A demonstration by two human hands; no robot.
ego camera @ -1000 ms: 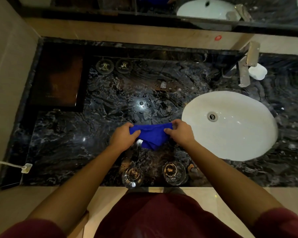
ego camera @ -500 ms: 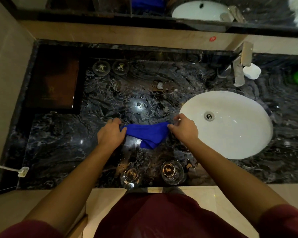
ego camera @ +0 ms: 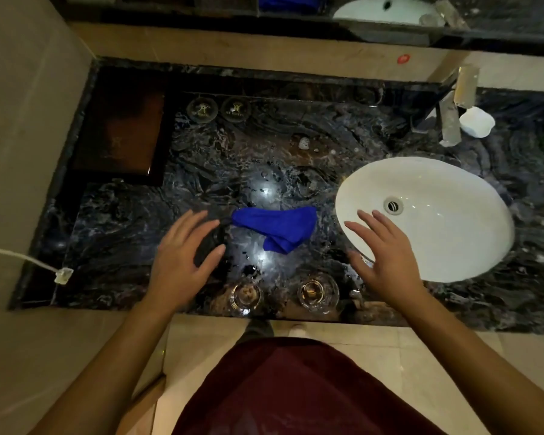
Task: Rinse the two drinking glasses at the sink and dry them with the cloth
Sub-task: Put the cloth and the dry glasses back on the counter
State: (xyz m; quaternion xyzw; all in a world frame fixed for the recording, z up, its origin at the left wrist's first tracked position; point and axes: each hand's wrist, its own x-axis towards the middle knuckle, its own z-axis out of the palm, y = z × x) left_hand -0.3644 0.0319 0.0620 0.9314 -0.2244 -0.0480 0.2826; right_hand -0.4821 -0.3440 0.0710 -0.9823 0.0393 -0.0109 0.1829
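Note:
A blue cloth lies crumpled on the dark marble counter, between my two hands. My left hand hovers just left of it, fingers spread, holding nothing. My right hand is open too, over the near left rim of the white oval sink. Two clear drinking glasses stand side by side at the counter's front edge: the left glass and the right glass, both below the cloth and between my wrists.
A chrome faucet and a white soap dish stand behind the sink. A dark wooden tray sits at the back left, two round coasters beside it. A white cable plug rests at the counter's left edge.
Both hands have let go of the blue cloth, which now lies on the counter. The hands have opened and drawn apart and back toward me.

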